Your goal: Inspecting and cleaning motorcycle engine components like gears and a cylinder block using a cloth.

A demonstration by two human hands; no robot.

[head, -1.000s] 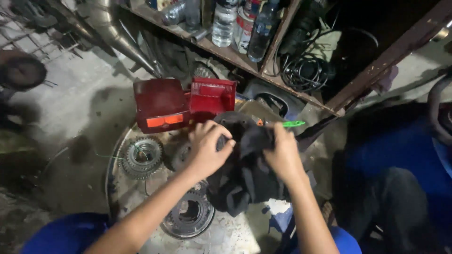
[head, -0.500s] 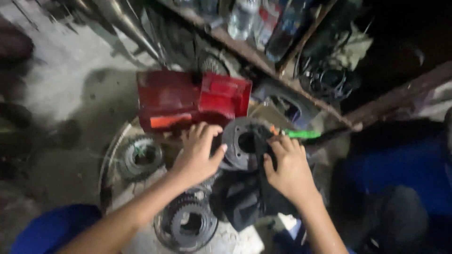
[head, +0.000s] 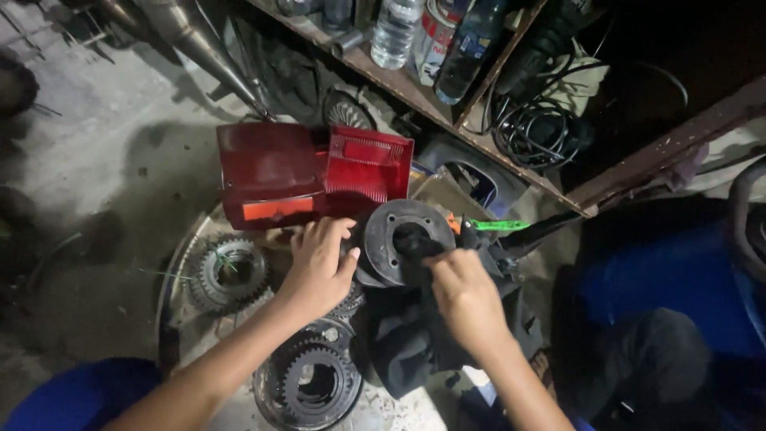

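**Both hands on a grey metal disc**

The round grey metal disc with a dark centre hole (head: 407, 239) stands tilted between the hands. The left hand (head: 317, 267) grasps its left rim, fingers curled around the edge. The right hand (head: 465, 299) presses a crumpled black cloth (head: 415, 343) into the hole, fingers clenched on it. Two toothed steel gears lie nearby, one left (head: 230, 273), one below (head: 313, 385). A glossy red plastic housing (head: 311, 172) sits behind.
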